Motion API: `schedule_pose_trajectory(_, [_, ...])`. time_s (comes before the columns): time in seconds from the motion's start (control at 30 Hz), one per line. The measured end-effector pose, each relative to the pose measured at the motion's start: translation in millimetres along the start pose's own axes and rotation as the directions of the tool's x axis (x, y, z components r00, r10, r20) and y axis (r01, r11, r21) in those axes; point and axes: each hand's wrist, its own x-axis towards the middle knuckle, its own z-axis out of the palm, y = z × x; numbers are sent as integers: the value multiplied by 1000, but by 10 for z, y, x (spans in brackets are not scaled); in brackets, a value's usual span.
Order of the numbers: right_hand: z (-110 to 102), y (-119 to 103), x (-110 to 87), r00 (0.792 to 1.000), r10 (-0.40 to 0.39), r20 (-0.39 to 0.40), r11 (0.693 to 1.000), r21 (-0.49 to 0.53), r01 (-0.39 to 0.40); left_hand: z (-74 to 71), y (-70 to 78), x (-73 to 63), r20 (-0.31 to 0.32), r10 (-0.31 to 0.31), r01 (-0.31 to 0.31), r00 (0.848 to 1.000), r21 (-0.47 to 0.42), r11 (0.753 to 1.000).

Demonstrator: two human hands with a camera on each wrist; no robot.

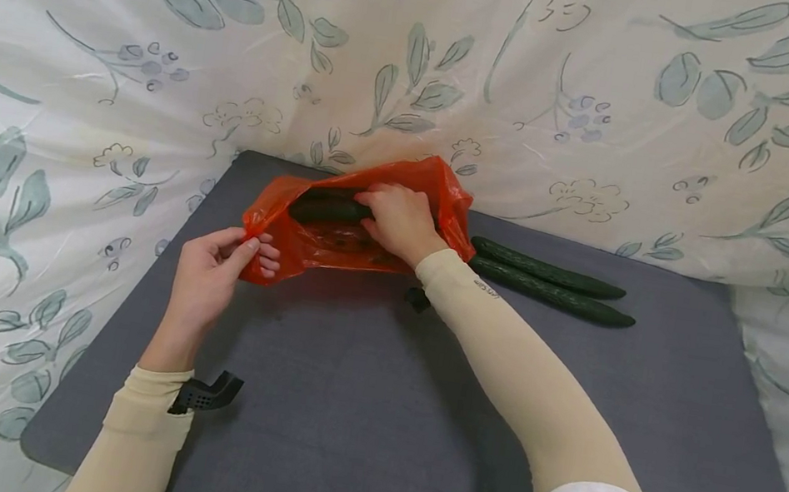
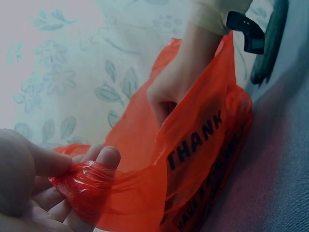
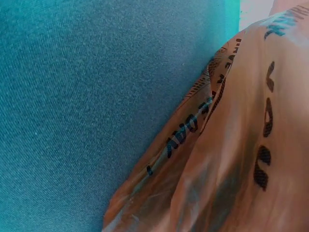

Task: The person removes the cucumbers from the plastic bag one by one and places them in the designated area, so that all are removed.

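Red plastic makes up the bag [image 1: 285, 243] on the dark grey table [image 1: 344, 390], its mouth gaping toward the person; from where I stand, the left hand [image 1: 209, 275] has the bag's left edge pinched between thumb and fingers, the thin film bunched up in the grip; the right hand [image 1: 401, 220] is inside the mouth, its thumb and forefinger clamped on a dark green cucumber [image 1: 327, 208], one finger along the top and the thumb lower down, while I cannot tell how the other fingers lie; that cucumber stretches out leftward from the fingertips, inside the bag, toward the left hand but apart from it; two more cucumbers [image 1: 560, 294] lie side by side on the table to the right of the bag, their left ends just beside its edge, touching it or not I cannot say; black letters [image 2: 195, 140] reading THANK run along the bag's side; pale sleeves [image 1: 145, 429] cover both forearms, and a leaf-printed cloth [image 1: 411, 126] hangs behind the table.
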Motion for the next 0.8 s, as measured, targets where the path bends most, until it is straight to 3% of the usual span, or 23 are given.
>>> schedule_pose_trajectory(0.8, [-118,19,-106,1000,12,-19,1000,-14,-13,-19,-1,-4,13,-10,10,1000,4,1000])
